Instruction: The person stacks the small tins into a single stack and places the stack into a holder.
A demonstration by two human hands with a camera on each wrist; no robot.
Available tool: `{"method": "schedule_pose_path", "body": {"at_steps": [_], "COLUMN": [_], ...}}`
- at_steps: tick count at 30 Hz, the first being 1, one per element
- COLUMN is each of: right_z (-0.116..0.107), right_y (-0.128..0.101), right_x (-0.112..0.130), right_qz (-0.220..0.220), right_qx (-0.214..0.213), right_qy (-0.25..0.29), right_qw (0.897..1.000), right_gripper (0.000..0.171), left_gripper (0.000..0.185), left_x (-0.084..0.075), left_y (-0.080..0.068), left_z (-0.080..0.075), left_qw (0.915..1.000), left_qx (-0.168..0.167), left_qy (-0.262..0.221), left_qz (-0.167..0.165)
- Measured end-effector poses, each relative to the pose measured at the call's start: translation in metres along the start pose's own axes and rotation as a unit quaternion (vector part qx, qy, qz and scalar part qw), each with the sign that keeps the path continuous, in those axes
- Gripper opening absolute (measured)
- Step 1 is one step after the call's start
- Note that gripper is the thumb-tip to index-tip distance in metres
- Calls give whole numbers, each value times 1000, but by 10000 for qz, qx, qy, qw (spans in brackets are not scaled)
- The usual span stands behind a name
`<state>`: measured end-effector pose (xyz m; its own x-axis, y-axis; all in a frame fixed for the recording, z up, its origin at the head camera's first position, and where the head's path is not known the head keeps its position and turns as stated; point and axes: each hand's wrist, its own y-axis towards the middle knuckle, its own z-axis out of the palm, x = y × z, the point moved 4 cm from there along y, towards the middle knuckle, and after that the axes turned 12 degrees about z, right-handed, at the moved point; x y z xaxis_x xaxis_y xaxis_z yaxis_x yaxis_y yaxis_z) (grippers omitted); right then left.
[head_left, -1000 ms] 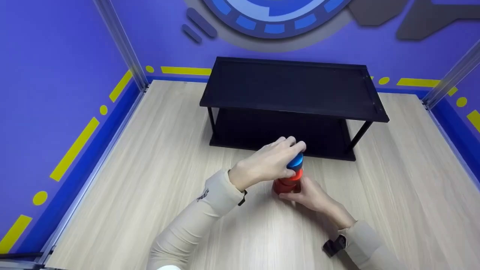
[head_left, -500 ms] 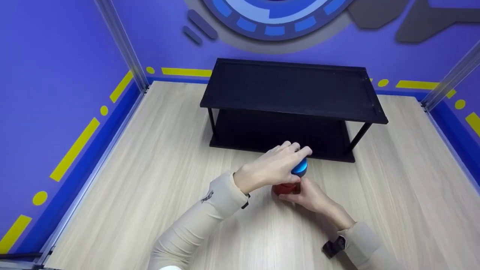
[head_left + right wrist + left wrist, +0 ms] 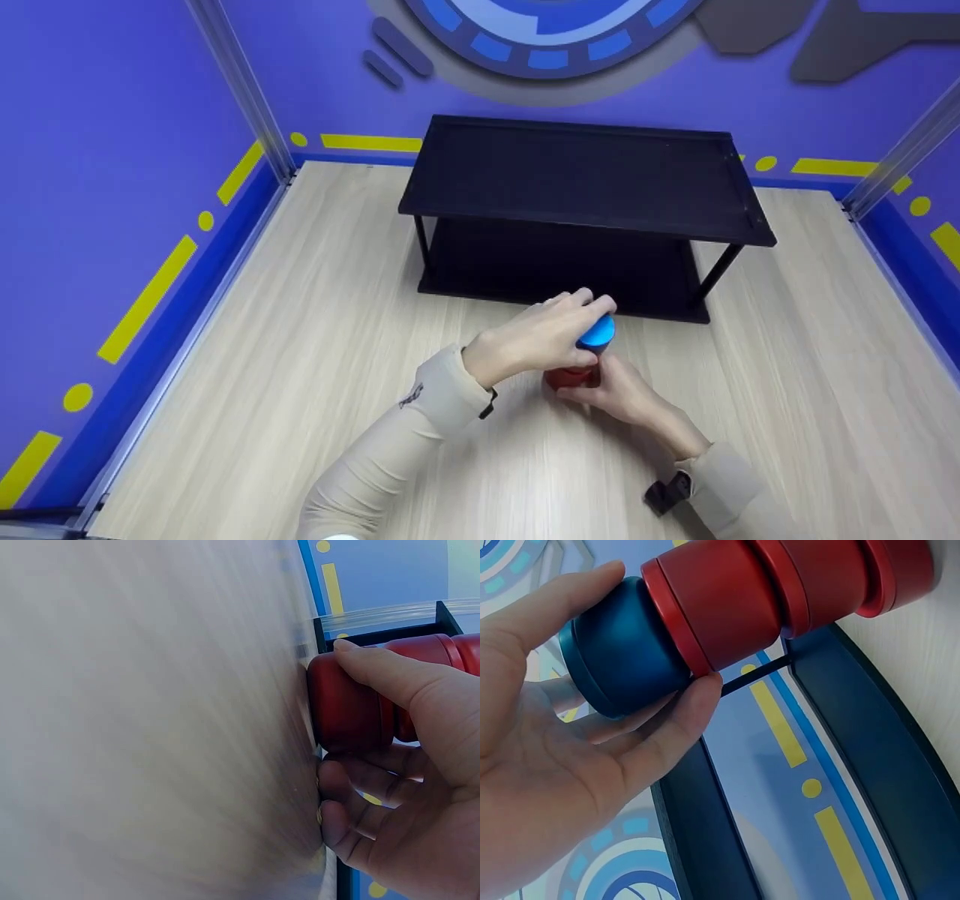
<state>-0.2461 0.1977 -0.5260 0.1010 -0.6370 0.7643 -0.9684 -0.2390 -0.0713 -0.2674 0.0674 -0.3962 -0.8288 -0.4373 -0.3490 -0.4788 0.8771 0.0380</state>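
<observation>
My left hand (image 3: 536, 337) holds a small blue metal canister (image 3: 598, 332) between thumb and fingers. In the left wrist view the blue canister (image 3: 630, 645) stands against the lid end of a red canister (image 3: 716, 604), in line with more red canisters (image 3: 829, 585); one fingertip touches the joint. My right hand (image 3: 626, 390) grips the lowest red canister (image 3: 566, 377) at the tabletop, its thumb along the side. In the right wrist view that bottom canister (image 3: 345, 701) lies close to the table surface. The left hand hides most of the stack from the head view.
A black two-tier shelf (image 3: 585, 176) stands behind the hands, its lower tier (image 3: 517, 255) just beyond the stack. Pale wooden tabletop (image 3: 315, 315) extends around them. Blue panels (image 3: 112, 150) with metal posts (image 3: 251, 97) enclose the left, back and right.
My left hand and the blue canister have shifted slightly right and down. The bright red lid seen beneath the blue canister is now hidden. My right hand has stayed in place.
</observation>
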Motion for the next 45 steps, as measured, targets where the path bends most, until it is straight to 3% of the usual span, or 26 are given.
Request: {"method": "schedule_pose_path", "body": {"at_steps": [11,20,34,45], "right_z": [2,-2,-1,0], "right_y": [1,3,3,1], "right_x": [0,0,1,-2], "right_qz": [-78,-191,-220,-226], "right_qx": [-29,0,17,31], "right_qy": [-9,-119,-57,-88], "right_qw": [10000,9997,9997,9997], "right_gripper": [67,64,58,60], "left_gripper": [62,78,70,87], "left_x": [3,7,8,16], "left_y": [-3,-7,-10,-21], "left_z": [4,5,7,8], "left_qw": [9998,9994,9990,9993], "left_qx": [-59,-187,-231,-254], "left_qy": [-167,-287,-375,-241], "left_qz": [4,13,14,-161]}}
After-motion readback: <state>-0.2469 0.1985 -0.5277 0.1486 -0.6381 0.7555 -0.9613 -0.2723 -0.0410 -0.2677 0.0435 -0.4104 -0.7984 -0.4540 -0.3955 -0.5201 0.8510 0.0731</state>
